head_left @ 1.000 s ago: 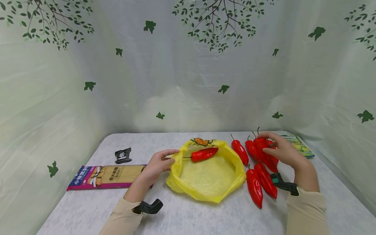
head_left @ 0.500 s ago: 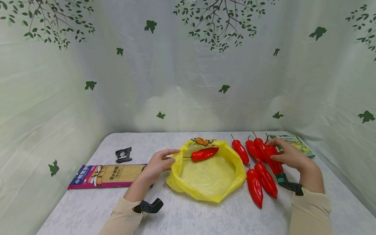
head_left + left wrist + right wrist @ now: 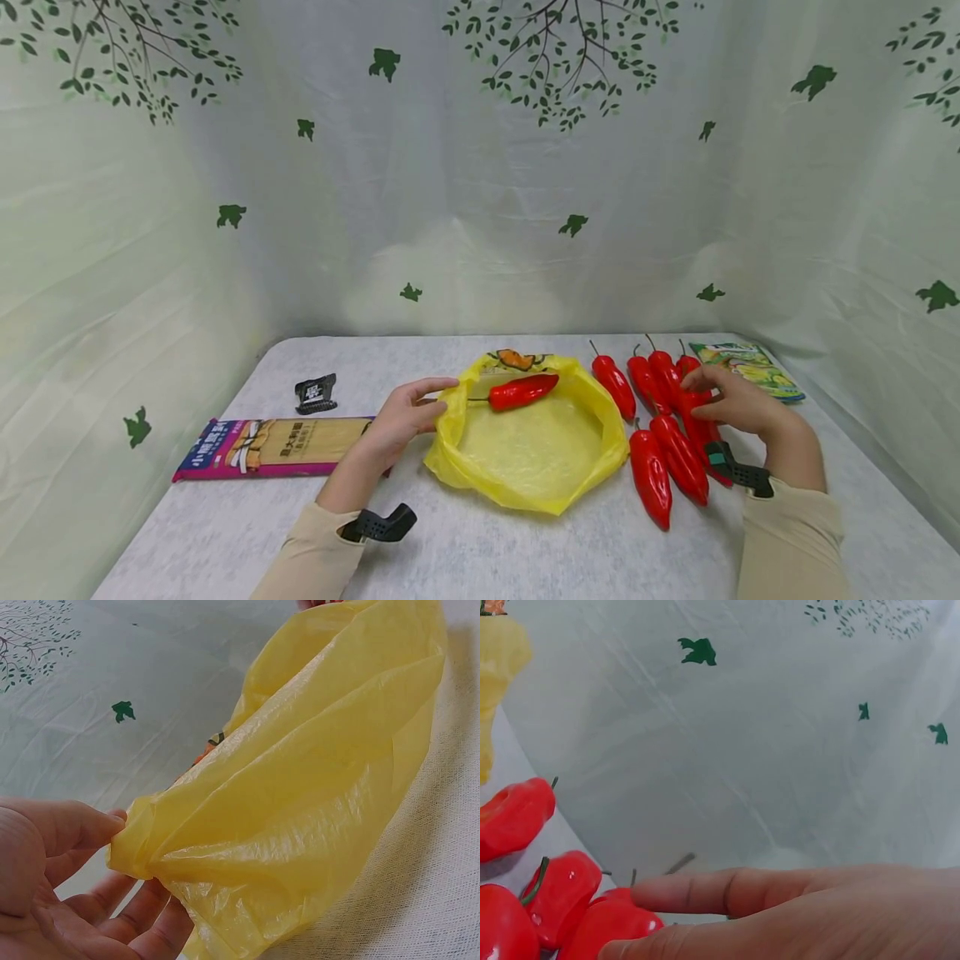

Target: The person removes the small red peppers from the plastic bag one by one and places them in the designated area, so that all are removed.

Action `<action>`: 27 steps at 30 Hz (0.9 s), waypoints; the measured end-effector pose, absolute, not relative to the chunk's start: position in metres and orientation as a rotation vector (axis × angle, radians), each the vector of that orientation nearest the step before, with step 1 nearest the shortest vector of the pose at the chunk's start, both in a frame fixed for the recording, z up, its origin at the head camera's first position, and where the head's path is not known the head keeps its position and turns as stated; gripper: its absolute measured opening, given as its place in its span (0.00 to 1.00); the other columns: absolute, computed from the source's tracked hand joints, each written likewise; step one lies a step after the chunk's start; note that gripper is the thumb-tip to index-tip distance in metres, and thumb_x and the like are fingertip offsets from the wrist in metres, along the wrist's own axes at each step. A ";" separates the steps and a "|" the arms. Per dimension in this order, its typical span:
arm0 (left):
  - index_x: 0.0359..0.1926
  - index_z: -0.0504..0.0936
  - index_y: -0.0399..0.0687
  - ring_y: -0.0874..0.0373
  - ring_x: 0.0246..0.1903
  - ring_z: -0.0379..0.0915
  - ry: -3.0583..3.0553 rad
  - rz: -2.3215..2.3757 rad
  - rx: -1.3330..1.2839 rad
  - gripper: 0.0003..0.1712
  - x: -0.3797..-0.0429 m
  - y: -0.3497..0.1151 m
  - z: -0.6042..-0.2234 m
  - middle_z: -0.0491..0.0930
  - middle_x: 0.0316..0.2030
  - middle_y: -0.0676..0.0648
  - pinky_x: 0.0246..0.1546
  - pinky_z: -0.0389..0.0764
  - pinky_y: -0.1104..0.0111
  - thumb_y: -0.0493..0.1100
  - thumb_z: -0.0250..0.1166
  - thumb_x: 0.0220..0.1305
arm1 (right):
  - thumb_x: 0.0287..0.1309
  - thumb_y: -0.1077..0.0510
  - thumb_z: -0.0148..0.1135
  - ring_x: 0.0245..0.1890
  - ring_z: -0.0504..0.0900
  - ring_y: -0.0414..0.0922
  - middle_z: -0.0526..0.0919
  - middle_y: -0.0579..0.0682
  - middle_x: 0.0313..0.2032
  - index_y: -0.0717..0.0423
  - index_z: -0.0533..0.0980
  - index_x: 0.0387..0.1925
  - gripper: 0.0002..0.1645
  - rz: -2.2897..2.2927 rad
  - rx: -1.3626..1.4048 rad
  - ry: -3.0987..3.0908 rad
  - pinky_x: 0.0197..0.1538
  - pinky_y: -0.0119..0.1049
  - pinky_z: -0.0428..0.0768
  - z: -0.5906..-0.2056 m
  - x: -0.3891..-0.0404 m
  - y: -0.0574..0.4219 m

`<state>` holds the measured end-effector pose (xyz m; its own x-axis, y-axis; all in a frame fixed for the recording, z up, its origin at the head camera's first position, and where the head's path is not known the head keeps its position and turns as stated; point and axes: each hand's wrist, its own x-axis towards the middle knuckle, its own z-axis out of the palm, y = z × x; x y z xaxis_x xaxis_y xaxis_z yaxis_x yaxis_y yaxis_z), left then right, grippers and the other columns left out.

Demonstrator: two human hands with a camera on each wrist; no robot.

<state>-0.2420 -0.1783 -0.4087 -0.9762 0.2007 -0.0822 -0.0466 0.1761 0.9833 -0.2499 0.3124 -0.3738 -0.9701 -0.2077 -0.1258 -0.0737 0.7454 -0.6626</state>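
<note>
In the head view, a yellow plastic bag stands with its mouth spread wide, one red chili pepper inside. My left hand pinches the left side of the bag's rim; in the left wrist view the thumb presses the film against the fingers. On the right, my right hand has fingers and thumb about the upper part of another red chili pepper, which lies along the pile's right edge. Close up, this pepper sits between index finger and thumb, partly hidden by the hand.
Several more red chili peppers lie between the bag and the right hand. A green and yellow packet lies behind that hand. To the left are a long noodle packet and a small black wrapped packet. A printed curtain rises behind the table.
My right hand has moved right and toward me with the chili pepper, which now lies lower, on the table at the pile's right edge. The left hand has stayed at the bag's rim.
</note>
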 end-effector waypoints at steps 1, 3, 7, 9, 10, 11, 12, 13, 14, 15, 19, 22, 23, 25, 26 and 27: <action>0.64 0.77 0.51 0.54 0.53 0.78 2.253 1.895 0.149 0.22 -0.242 -0.178 -0.408 0.70 0.68 0.44 0.50 0.84 0.63 0.37 0.57 0.72 | 0.58 0.62 0.66 0.53 0.73 0.61 0.73 0.68 0.55 0.62 0.71 0.55 0.24 -1.031 -0.216 2.744 0.44 0.46 0.87 -0.374 -0.250 0.313; 0.64 0.77 0.50 0.54 0.53 0.79 2.253 1.895 0.150 0.22 -0.242 -0.178 -0.408 0.70 0.68 0.44 0.50 0.85 0.63 0.37 0.57 0.72 | 0.58 0.62 0.67 0.53 0.74 0.59 0.74 0.67 0.55 0.61 0.72 0.55 0.24 -1.024 -0.197 2.722 0.43 0.45 0.87 -0.376 -0.250 0.313; 0.64 0.77 0.51 0.54 0.53 0.79 2.258 1.890 0.153 0.22 -0.242 -0.179 -0.408 0.70 0.68 0.44 0.50 0.85 0.63 0.37 0.57 0.72 | 0.58 0.61 0.67 0.51 0.75 0.57 0.74 0.67 0.54 0.60 0.72 0.56 0.25 -1.014 -0.154 2.681 0.42 0.45 0.87 -0.377 -0.252 0.314; 0.64 0.77 0.51 0.54 0.53 0.79 2.260 1.886 0.154 0.22 -0.242 -0.179 -0.408 0.70 0.68 0.44 0.50 0.84 0.63 0.37 0.57 0.72 | 0.58 0.61 0.67 0.50 0.76 0.56 0.75 0.67 0.53 0.60 0.72 0.56 0.25 -1.012 -0.134 2.669 0.42 0.46 0.88 -0.378 -0.253 0.315; 0.64 0.78 0.51 0.54 0.53 0.79 2.262 1.885 0.153 0.22 -0.242 -0.179 -0.408 0.70 0.68 0.44 0.50 0.84 0.63 0.37 0.57 0.72 | 0.58 0.61 0.67 0.50 0.76 0.56 0.75 0.67 0.53 0.60 0.71 0.56 0.25 -1.007 -0.126 2.666 0.42 0.46 0.88 -0.378 -0.253 0.315; 0.64 0.78 0.51 0.54 0.53 0.79 2.263 1.884 0.153 0.22 -0.242 -0.179 -0.408 0.70 0.68 0.44 0.50 0.84 0.63 0.37 0.57 0.72 | 0.58 0.61 0.67 0.50 0.77 0.56 0.75 0.67 0.52 0.60 0.71 0.56 0.25 -1.001 -0.123 2.667 0.42 0.47 0.88 -0.378 -0.254 0.315; 0.64 0.78 0.51 0.54 0.53 0.79 2.263 1.884 0.152 0.22 -0.242 -0.179 -0.408 0.70 0.68 0.44 0.50 0.84 0.63 0.37 0.57 0.72 | 0.58 0.61 0.67 0.49 0.77 0.56 0.75 0.66 0.52 0.60 0.71 0.56 0.25 -1.001 -0.115 2.664 0.42 0.47 0.88 -0.379 -0.254 0.315; 0.64 0.78 0.51 0.54 0.53 0.79 2.262 1.885 0.153 0.22 -0.242 -0.179 -0.407 0.70 0.68 0.44 0.50 0.84 0.63 0.37 0.57 0.72 | 0.58 0.61 0.67 0.49 0.77 0.57 0.74 0.67 0.52 0.60 0.71 0.56 0.25 -0.999 -0.109 2.663 0.42 0.47 0.88 -0.379 -0.254 0.315; 0.64 0.78 0.51 0.54 0.53 0.79 2.261 1.887 0.153 0.22 -0.241 -0.179 -0.407 0.70 0.68 0.44 0.50 0.84 0.63 0.37 0.57 0.72 | 0.58 0.61 0.67 0.50 0.77 0.57 0.74 0.67 0.52 0.60 0.71 0.56 0.25 -0.996 -0.106 2.662 0.42 0.47 0.88 -0.379 -0.254 0.316; 0.64 0.78 0.51 0.54 0.53 0.79 2.261 1.887 0.152 0.22 -0.242 -0.179 -0.407 0.70 0.68 0.44 0.50 0.85 0.63 0.37 0.57 0.72 | 0.58 0.60 0.67 0.50 0.76 0.58 0.74 0.67 0.53 0.60 0.71 0.56 0.25 -0.992 -0.104 2.663 0.42 0.47 0.88 -0.380 -0.254 0.316; 0.64 0.78 0.51 0.54 0.53 0.79 2.261 1.888 0.147 0.22 -0.242 -0.179 -0.407 0.70 0.68 0.44 0.49 0.85 0.63 0.37 0.57 0.72 | 0.58 0.60 0.68 0.51 0.76 0.59 0.74 0.68 0.53 0.59 0.73 0.56 0.25 -0.990 -0.097 2.664 0.41 0.47 0.88 -0.381 -0.255 0.316; 0.64 0.78 0.50 0.54 0.53 0.79 2.260 1.887 0.146 0.22 -0.242 -0.178 -0.407 0.70 0.68 0.43 0.49 0.85 0.63 0.37 0.56 0.72 | 0.58 0.59 0.68 0.51 0.76 0.59 0.75 0.68 0.54 0.59 0.73 0.56 0.25 -0.985 -0.099 2.663 0.41 0.47 0.88 -0.383 -0.256 0.316; 0.64 0.78 0.50 0.54 0.53 0.79 2.259 1.887 0.145 0.22 -0.242 -0.178 -0.407 0.70 0.68 0.43 0.49 0.85 0.63 0.37 0.57 0.72 | 0.57 0.59 0.68 0.51 0.76 0.59 0.75 0.68 0.54 0.59 0.74 0.56 0.25 -0.985 -0.093 2.661 0.41 0.47 0.87 -0.383 -0.256 0.316; 0.64 0.78 0.50 0.54 0.53 0.79 2.257 1.885 0.145 0.22 -0.242 -0.178 -0.407 0.70 0.68 0.43 0.50 0.85 0.62 0.37 0.57 0.72 | 0.58 0.59 0.67 0.51 0.76 0.59 0.75 0.68 0.54 0.59 0.74 0.56 0.24 -0.982 -0.089 2.658 0.42 0.47 0.87 -0.384 -0.256 0.316; 0.64 0.78 0.50 0.54 0.53 0.79 2.258 1.881 0.147 0.22 -0.242 -0.178 -0.407 0.70 0.68 0.43 0.50 0.85 0.62 0.37 0.57 0.72 | 0.58 0.59 0.67 0.51 0.76 0.59 0.75 0.68 0.54 0.59 0.74 0.56 0.25 -0.981 -0.088 2.657 0.42 0.47 0.87 -0.385 -0.256 0.316; 0.64 0.78 0.50 0.54 0.53 0.79 2.258 1.878 0.147 0.22 -0.242 -0.178 -0.407 0.70 0.68 0.43 0.50 0.85 0.63 0.37 0.57 0.72 | 0.57 0.59 0.68 0.51 0.77 0.59 0.75 0.68 0.54 0.59 0.74 0.56 0.25 -0.984 -0.087 2.655 0.42 0.47 0.87 -0.385 -0.256 0.317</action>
